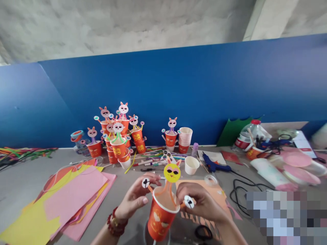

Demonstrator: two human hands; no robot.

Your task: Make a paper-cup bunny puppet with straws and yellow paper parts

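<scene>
Nearest, low centre: a red cup (160, 217) held up over the grey table (22, 183), tilted slightly. Left hand (134, 197), beads at the wrist, fingers closed against the cup's rim side; right hand (204, 202) pinches the orange stem beside one white disc (189, 201). A second white disc (145, 182) stands at the left fingertips. One yellow face (172, 172) with two ears rises from the cup on a stem. Left of the hands: a loose stack of paper sheets (66, 200), pink, yellow and orange; count unclear. Under the right hand, one orange sheet (204, 185) with one tape roll (211, 179) on it. Right: one black cord (240, 192) running to one blue glue gun (214, 165). Mid table: one white cup (191, 165), scattered pens and straws. Farther back: a cluster of about eight finished bunny cups (119, 136), one separate bunny cup (171, 136), one stack of cups (185, 137), one bottle (251, 136). Far left, a pile of coloured stems (25, 152). Behind, a blue wall (204, 88); above it bare grey concrete (114, 23).
</scene>
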